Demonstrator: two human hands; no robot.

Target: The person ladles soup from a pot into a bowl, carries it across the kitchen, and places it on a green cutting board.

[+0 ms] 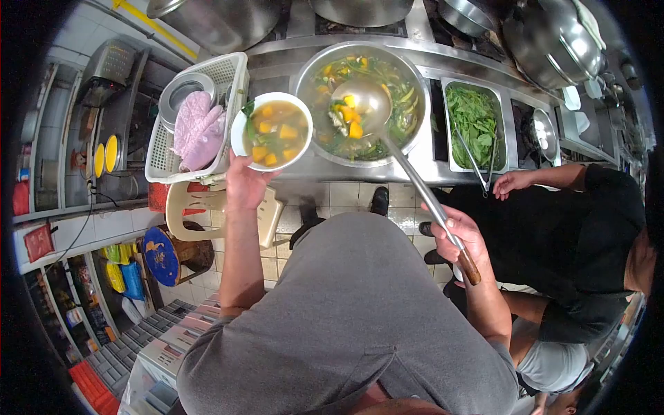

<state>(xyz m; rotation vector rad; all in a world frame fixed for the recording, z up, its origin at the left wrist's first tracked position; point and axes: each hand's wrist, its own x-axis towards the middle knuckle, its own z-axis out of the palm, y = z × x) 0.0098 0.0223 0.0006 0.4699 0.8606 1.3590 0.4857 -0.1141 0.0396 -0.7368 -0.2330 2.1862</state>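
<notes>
At the near edge of the steel surface (387, 169), the left hand (243, 183) grips a white bowl (271, 131) from below, fingers closed under its rim, so that it sits level beside the big metal pot (361, 104). The bowl touches or nearly touches the pot's rim, probably to keep the gap short and catch drips. It is already well filled with yellowish broth, orange chunks and a few green leaves.

The right hand (462, 238) is closed around the brown wooden grip of a long ladle (369, 104), far back on the handle, likely to stay clear of the heat. The ladle's cup rests in the pot, holding broth, orange pieces and greens, and the handle slants down toward the person's right side.

Toward the left edge of the surface a white plastic basket (225, 72) holds a pink cloth (197, 131) and a round metal lid. To the right of the pot, a rectangular steel tray (448, 90) set into the surface is full of raw leafy greens, with tongs lying in it. Another person in a black shirt stands at the right, 1 hand (512, 183) resting at the near edge just below that tray.
</notes>
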